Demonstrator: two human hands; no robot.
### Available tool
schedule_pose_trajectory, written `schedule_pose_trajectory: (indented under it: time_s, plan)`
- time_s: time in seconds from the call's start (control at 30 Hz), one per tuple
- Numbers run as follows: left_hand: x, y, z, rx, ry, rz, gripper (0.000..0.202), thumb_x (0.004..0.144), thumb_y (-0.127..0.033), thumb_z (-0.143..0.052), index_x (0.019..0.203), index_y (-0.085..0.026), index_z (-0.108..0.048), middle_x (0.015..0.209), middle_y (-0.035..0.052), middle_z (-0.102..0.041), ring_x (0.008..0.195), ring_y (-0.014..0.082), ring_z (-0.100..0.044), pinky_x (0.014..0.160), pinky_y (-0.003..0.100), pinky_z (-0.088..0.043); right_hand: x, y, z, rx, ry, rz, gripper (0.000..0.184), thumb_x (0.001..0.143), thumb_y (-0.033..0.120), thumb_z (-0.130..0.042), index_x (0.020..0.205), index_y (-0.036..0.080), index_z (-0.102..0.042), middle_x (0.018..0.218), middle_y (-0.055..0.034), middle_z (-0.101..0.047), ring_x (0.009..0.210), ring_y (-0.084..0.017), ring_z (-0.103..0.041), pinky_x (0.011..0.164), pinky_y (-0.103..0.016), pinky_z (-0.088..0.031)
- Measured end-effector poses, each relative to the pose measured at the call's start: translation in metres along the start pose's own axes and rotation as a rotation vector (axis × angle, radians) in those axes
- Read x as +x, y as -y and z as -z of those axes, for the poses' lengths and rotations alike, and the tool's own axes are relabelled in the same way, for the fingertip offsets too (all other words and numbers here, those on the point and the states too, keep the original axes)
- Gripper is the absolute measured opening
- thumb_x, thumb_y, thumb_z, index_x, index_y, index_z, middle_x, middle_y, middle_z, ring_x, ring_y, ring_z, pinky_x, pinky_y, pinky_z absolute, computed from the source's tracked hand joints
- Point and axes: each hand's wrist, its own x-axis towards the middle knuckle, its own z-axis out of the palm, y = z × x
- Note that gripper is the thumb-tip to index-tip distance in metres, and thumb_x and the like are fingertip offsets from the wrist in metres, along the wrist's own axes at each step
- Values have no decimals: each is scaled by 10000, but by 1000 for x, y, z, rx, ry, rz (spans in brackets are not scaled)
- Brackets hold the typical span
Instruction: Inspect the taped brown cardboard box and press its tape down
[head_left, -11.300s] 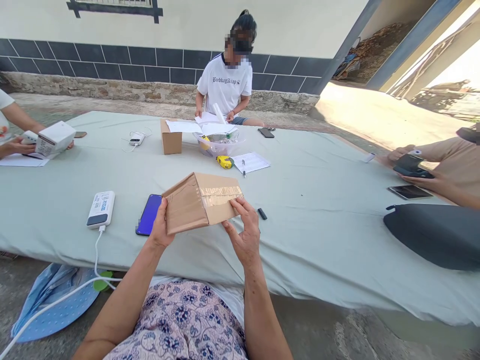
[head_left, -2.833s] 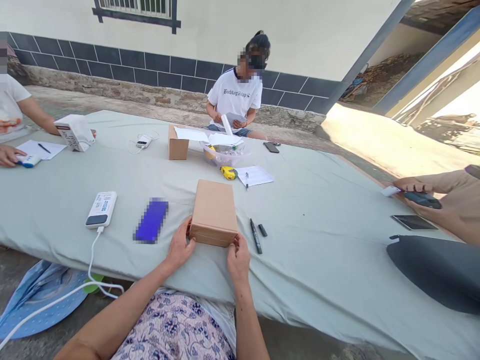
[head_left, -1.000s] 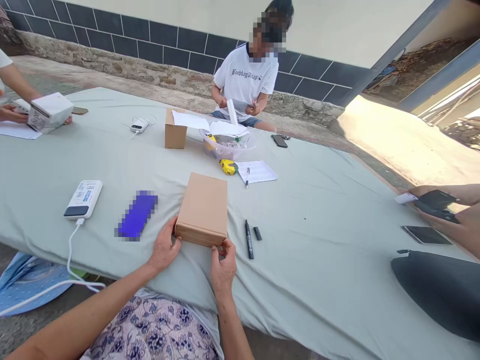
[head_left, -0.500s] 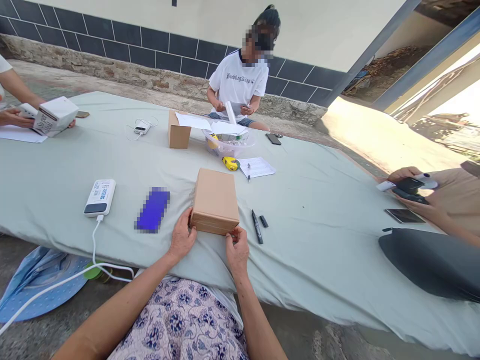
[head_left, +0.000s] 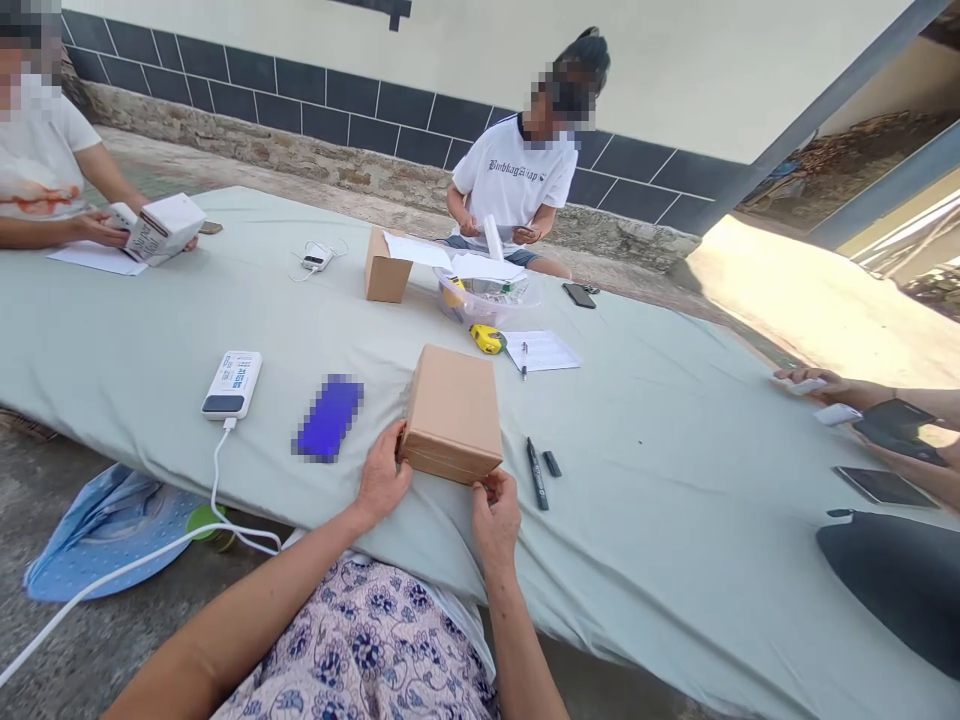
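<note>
A closed brown cardboard box (head_left: 454, 405) lies on the cloth-covered table in front of me. My left hand (head_left: 385, 472) grips its near left corner, with the fingertips partly hidden behind the side. At the near right corner, the curled fingers of my right hand (head_left: 496, 508) hold the lower edge. To the right of the box lies an uncapped black marker (head_left: 537, 474), its cap (head_left: 552, 463) beside it. A blurred-out blue rectangle (head_left: 328, 418) is left of my left hand.
A white power bank (head_left: 232, 385) with a cable is at left. Beyond the box are a yellow tape measure (head_left: 486, 339), a paper sheet (head_left: 546, 352), a plastic basket (head_left: 487, 312) and another carton (head_left: 386, 268). Several people sit around; a dark bag (head_left: 892, 580) lies at right.
The view has swung left, so the table's things appear farther right. Both my hands keep hold of the box. At right, a person's hands have moved apart, one reaching forward with a white object.
</note>
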Motion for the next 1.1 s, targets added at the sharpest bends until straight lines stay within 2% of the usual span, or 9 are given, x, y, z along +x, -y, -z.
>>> schedule_pose_trajectory:
  time_s: [0.27, 0.4, 0.53, 0.67, 0.73, 0.8, 0.87, 0.93, 1.1]
  plan:
    - [2, 5, -2, -102, 7, 26, 749, 700, 2, -440, 1429, -156, -510, 1412, 150, -600, 1327, 279, -562, 1125, 489, -467, 5, -3, -1, 49, 9, -21, 400, 730, 406, -557, 1066, 195, -596, 970, -100, -749, 901, -272, -704, 864, -435, -533]
    - [-1, 2, 4, -166, 46, 31, 786, 673, 9, -442, 1434, -173, -512, 1393, 135, -610, 1287, 250, -585, 1094, 439, -496, 7, -4, 0, 46, 19, -21, 402, 728, 427, -572, 1052, 193, -614, 962, -104, -761, 890, -281, -709, 862, -456, -544]
    - [-2, -9, 37, 4, 7, -35, 694, 756, -18, -427, 1421, -193, -524, 1325, 125, -650, 1182, 227, -639, 1034, 410, -524, 7, -1, 0, 26, 48, -21, 446, 746, 481, -600, 1079, 184, -609, 961, -111, -748, 872, -281, -704, 858, -466, -546]
    - [2, -15, 90, 408, -226, -32, 514, 895, -163, -455, 1401, -135, -534, 1341, 184, -645, 1258, 299, -604, 1104, 483, -450, 5, 2, -3, -15, 53, -5, 601, 720, 556, -677, 1179, 179, -588, 1071, -130, -724, 957, -294, -686, 870, -453, -539]
    - [2, -13, 110, 606, -294, 47, 572, 916, -290, -521, 1447, -79, -486, 1386, 244, -605, 1311, 363, -560, 1112, 533, -416, 5, 4, -6, -100, 39, 3, 664, 703, 599, -688, 1205, 180, -575, 1100, -132, -706, 960, -300, -670, 871, -457, -526]
    - [0, -9, 120, 766, -271, 134, 761, 875, -412, -624, 1493, -19, -419, 1416, 302, -564, 1374, 433, -487, 1129, 587, -364, 5, 4, -9, -206, 22, 35, 657, 706, 642, -671, 1163, 179, -577, 1068, -131, -691, 947, -306, -652, 863, -459, -513]
    - [-6, -5, 120, 865, -187, 188, 933, 811, -480, -706, 1529, 3, -357, 1436, 327, -538, 1414, 469, -428, 1148, 621, -311, 5, 4, -12, -306, 18, 79, 610, 720, 683, -645, 1068, 186, -578, 990, -128, -672, 948, -321, -631, 845, -457, -505]
    - [-10, -2, 115, 915, -113, 200, 984, 786, -487, -735, 1552, -21, -328, 1459, 320, -521, 1427, 468, -411, 1161, 625, -282, 5, 4, -14, -387, 24, 112, 569, 738, 710, -617, 985, 201, -559, 945, -129, -650, 956, -337, -615, 830, -459, -500]
    - [-11, -4, 104, 910, -127, 185, 818, 859, -376, -650, 1546, -53, -346, 1383, 277, -570, 1352, 417, -485, 1132, 575, -335, 5, 2, -16, -446, 25, 165, 520, 783, 709, -566, 924, 210, -530, 918, -138, -622, 932, -345, -600, 846, -495, -499]
